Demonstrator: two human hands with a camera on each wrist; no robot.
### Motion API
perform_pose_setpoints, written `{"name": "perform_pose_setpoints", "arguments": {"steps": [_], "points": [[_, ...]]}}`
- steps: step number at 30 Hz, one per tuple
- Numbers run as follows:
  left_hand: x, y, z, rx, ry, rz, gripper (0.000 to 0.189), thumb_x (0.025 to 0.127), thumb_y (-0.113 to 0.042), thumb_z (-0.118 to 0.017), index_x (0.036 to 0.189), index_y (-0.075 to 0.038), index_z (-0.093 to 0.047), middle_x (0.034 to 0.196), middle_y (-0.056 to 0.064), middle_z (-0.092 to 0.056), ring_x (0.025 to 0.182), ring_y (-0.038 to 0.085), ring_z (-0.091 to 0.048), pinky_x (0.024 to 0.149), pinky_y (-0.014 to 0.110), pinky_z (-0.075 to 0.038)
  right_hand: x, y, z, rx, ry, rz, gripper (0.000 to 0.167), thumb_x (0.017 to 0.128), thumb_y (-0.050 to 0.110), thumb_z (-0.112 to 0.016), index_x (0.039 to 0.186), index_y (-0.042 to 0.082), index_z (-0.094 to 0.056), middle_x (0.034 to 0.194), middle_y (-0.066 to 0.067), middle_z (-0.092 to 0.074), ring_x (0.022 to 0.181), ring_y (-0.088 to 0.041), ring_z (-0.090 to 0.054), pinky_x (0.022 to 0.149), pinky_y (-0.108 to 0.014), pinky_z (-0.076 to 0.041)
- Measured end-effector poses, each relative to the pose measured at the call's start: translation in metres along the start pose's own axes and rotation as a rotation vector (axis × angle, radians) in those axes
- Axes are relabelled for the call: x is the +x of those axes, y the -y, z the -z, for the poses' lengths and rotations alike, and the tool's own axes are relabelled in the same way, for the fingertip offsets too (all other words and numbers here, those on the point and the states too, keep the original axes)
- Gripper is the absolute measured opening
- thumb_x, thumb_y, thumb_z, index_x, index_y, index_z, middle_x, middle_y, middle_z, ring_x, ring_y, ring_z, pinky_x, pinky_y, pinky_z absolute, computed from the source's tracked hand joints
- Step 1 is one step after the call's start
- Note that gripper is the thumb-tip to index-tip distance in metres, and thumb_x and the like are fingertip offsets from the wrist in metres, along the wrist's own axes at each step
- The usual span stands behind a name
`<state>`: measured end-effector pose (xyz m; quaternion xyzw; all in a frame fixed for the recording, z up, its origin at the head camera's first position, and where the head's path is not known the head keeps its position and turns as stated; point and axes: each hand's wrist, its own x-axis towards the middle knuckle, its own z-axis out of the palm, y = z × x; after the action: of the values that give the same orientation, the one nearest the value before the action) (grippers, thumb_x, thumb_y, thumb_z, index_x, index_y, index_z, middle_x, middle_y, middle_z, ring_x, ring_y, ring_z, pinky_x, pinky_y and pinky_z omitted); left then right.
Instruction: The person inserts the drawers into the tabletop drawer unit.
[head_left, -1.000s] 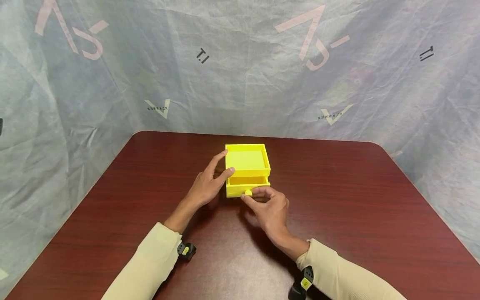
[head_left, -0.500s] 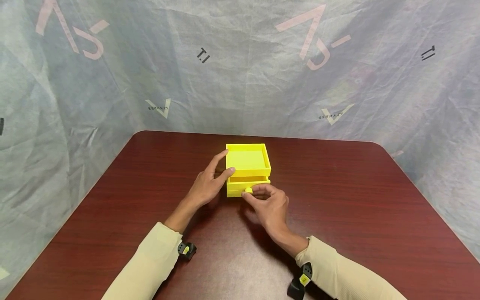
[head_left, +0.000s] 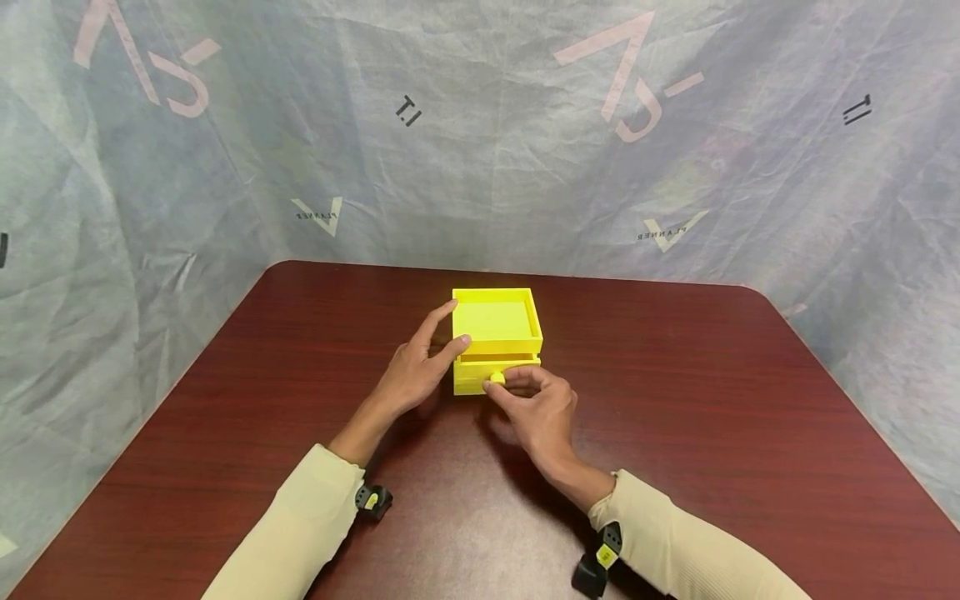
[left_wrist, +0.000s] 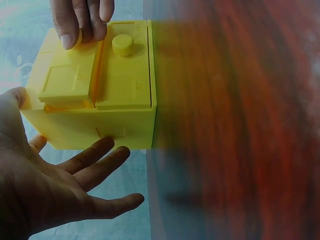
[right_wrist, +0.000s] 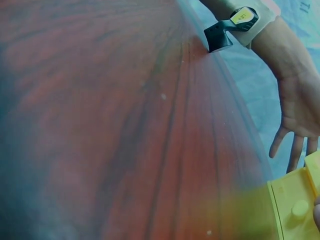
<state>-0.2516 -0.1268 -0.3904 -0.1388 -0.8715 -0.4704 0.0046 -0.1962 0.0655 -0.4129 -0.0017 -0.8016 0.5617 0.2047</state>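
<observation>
A small yellow drawer cabinet [head_left: 491, 321] with a tray-like recessed top stands at the middle of the table. Its upper drawer [left_wrist: 67, 82] sticks out a little, leaving a narrow gap behind its front. The lower drawer [left_wrist: 122, 82], with a round knob [left_wrist: 122, 45], sits flush. My right hand [head_left: 547, 417] pinches the upper drawer's knob [head_left: 497, 378] between thumb and fingers. At the cabinet's left side is my left hand [head_left: 412, 371], its thumb and index finger touching the upper edges. The other left fingers spread out along the side wall in the left wrist view.
The dark red wooden table [head_left: 675, 400] has rounded far corners. Grey printed sheeting [head_left: 480, 167] hangs behind it and on both sides. A black wrist camera [head_left: 373, 502] is on the left wrist, and another black camera [head_left: 591, 575] on the right.
My right hand has moved slightly forward with the knob, and the upper drawer has slid further into the cabinet, narrowing its gap. My left hand has stayed in place.
</observation>
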Motion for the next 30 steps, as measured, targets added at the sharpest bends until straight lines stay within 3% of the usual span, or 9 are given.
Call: {"name": "perform_pose_setpoints", "arguments": {"steps": [23,30], "points": [[-0.0012,0.0000,0.0006,-0.007,-0.004,0.011,0.064,0.096,-0.066,-0.048,0.153,-0.052,-0.022,0.159,0.004,-0.034,0.135,0.039,-0.044,0.102,0.064,-0.038,0.0055,-0.0030,-0.0095,0.015,-0.035,0.008,0.020,0.072,0.020,-0.092,0.084,0.012,-0.078,0.076,0.002,-0.074,0.070,-0.011,-0.070,0.062,-0.024,-0.055],[-0.0009,-0.0012,-0.0002,-0.006,0.010,-0.001,0.063,0.098,-0.063,-0.046,0.154,-0.050,-0.022,0.155,0.010,-0.040,0.131,0.042,-0.048,0.099,0.064,-0.039,0.0046,-0.0030,-0.0087,0.019,-0.032,0.009,0.022,0.070,0.021,-0.093,0.084,0.011,-0.078,0.076,0.002,-0.074,0.069,-0.011,-0.070,0.062,-0.024,-0.055]]}}
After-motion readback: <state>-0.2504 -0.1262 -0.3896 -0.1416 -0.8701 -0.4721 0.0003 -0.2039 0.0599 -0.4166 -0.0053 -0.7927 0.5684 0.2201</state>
